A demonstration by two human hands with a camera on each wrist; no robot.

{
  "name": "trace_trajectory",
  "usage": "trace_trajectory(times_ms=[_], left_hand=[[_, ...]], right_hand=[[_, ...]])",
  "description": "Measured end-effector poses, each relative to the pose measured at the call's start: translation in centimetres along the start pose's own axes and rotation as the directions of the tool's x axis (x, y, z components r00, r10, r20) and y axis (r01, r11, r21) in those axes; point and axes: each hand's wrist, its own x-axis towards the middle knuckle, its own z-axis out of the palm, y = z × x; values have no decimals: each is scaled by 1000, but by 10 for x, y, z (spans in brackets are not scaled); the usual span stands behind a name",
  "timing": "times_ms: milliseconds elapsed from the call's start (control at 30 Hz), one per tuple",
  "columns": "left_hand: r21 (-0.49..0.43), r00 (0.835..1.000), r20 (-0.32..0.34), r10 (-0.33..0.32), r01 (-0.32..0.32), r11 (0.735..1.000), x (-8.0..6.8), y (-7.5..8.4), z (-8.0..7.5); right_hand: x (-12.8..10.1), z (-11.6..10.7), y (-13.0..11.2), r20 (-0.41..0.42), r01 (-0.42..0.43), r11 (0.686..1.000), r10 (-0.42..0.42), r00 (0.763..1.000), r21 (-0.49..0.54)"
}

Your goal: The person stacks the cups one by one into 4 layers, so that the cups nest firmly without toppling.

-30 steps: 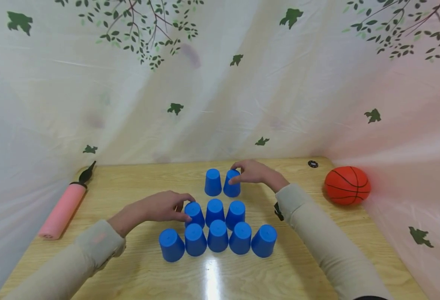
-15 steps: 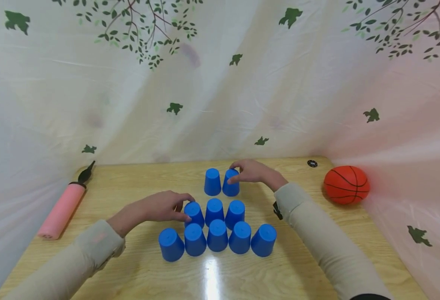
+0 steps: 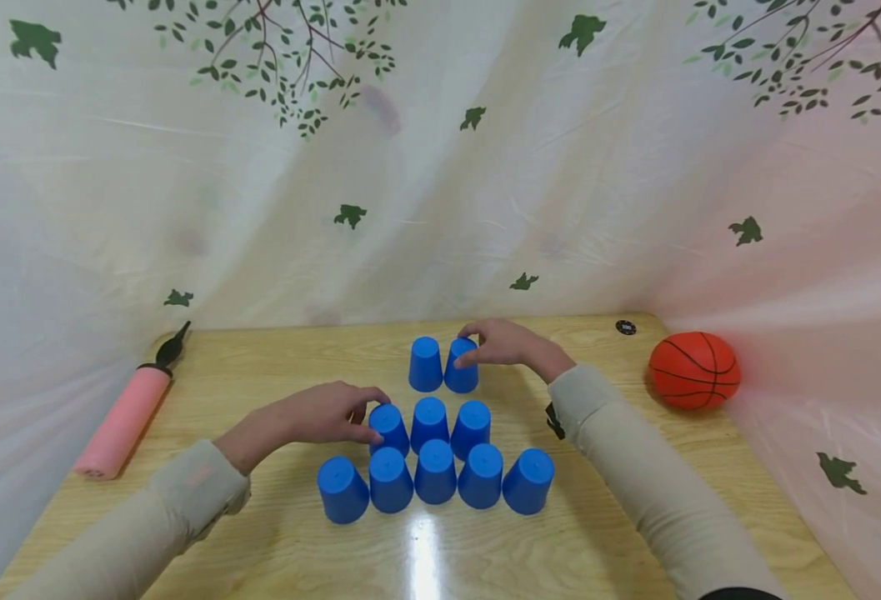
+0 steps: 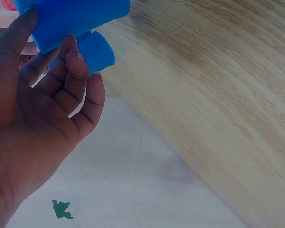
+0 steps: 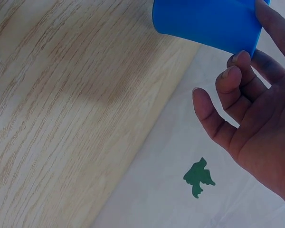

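Ten blue cups stand upside down on the wooden bench (image 3: 260, 367), set in three rows: five in the near row, three in the middle row, two in the far row.

The left hand (image 3: 320, 414) pinches the leftmost cup of the middle row (image 3: 390, 425), thumb on the near side and fingers curled over its top. In the left wrist view the thumb and fingers (image 4: 69, 59) wrap the cup's wall, with a second cup showing just behind it.

The right hand (image 3: 506, 343) grips the right cup of the far row (image 3: 461, 368), fingers curled on its top edge and thumb against its side. It stands touching the left cup of that row (image 3: 426, 364). The right wrist view shows the fingertips (image 5: 237, 64) on the cup's wall, the little finger held loose off it.

A pink pump (image 3: 127, 417) lies at the bench's left edge. An orange ball (image 3: 694, 371) rests at the right edge, well apart from the cups. A leaf-printed sheet (image 3: 440, 167) hangs behind.
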Motion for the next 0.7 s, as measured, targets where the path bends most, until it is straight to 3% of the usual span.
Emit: trace_trajectory(times_ms=[700], left_hand=[[9,1000,-2,-31,31,999,0,4,1]], right_hand=[[2,1,3,5,22,1000,-22,1000,18]])
